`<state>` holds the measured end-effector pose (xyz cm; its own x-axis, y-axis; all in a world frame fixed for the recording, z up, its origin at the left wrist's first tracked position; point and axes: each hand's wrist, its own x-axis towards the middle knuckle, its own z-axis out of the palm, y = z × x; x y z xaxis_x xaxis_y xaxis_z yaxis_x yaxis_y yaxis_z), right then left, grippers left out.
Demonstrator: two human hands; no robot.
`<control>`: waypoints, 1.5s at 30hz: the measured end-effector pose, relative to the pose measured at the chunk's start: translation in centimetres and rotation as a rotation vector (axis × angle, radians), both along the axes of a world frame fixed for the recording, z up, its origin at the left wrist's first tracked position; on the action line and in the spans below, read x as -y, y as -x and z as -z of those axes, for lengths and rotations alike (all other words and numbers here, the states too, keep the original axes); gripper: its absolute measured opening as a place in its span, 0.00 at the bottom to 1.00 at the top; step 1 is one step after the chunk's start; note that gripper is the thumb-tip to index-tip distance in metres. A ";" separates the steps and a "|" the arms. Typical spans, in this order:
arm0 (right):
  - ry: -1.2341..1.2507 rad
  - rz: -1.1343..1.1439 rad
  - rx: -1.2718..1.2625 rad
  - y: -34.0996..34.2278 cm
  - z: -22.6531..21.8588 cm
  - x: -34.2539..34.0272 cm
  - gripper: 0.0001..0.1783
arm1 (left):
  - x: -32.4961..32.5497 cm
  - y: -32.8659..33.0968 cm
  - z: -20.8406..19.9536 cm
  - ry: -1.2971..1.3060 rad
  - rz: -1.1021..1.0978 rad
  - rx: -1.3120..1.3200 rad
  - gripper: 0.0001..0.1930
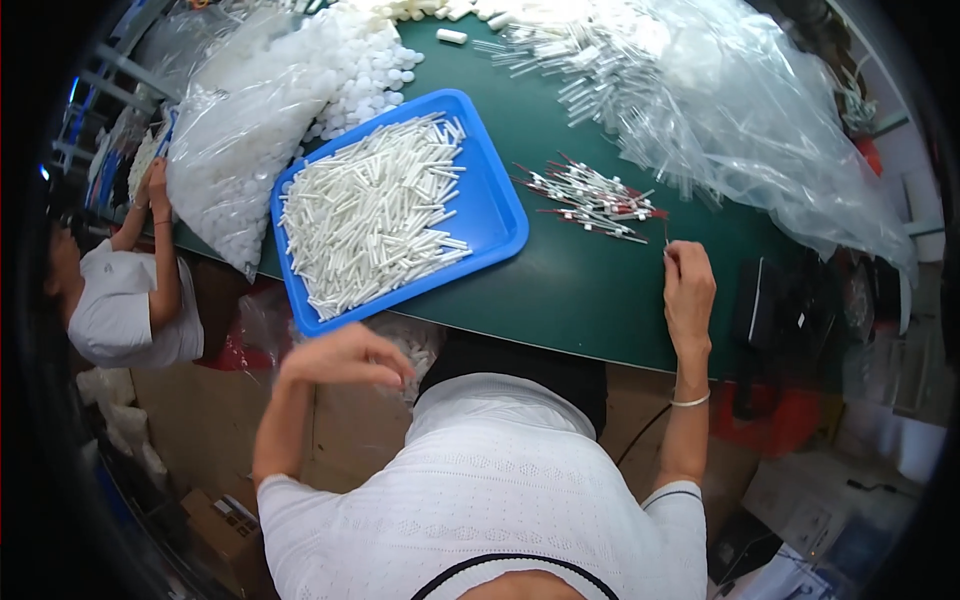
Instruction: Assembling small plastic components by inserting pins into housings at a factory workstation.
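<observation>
Pinched narrow, the grip of the right hand point(689, 285) closes thumb and fingertips at the near right edge of the small pile, on what looks like one slender piece point(667, 234) with red on it, though the part inside the fingers is hidden. That pile of red-and-white pieces point(595, 197) lies loose on the green desk point(580, 295), right of the blue tray point(491, 212) and nearer the person than the scattered clear tubes point(590, 85). The left hand point(345, 356) hangs at the near edge of the desk, just below the tray's closest corner, with bent fingers turned toward the right; whether its grip holds anything I cannot tell. White sticks point(370, 205) cover most of the tray, leaving a bare strip on its right side. The step in hand, as I judge it, is taking a single piece from the pile. From here, the next move seems to call for lifting that piece free without dragging its neighbours, many of which cross one another, and for bringing the left hand closer so that both hands can work on it together.
</observation>
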<state>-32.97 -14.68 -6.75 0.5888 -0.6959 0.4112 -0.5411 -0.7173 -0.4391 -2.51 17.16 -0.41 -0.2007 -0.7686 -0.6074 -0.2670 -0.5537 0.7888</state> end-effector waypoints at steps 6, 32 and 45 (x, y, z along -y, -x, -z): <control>-0.548 0.122 0.338 2.0 0.5 0.2 0.06 | 16.4 -13.2 0.5 0.697 -0.392 0.924 0.07; -0.566 -0.287 0.350 -5.8 -3.0 -11.7 0.05 | 11.3 6.5 3.3 0.213 -0.789 -0.815 0.19; -0.325 -0.256 0.294 -5.0 -3.3 -12.5 0.03 | 10.2 8.0 3.8 0.352 -0.814 -0.699 0.14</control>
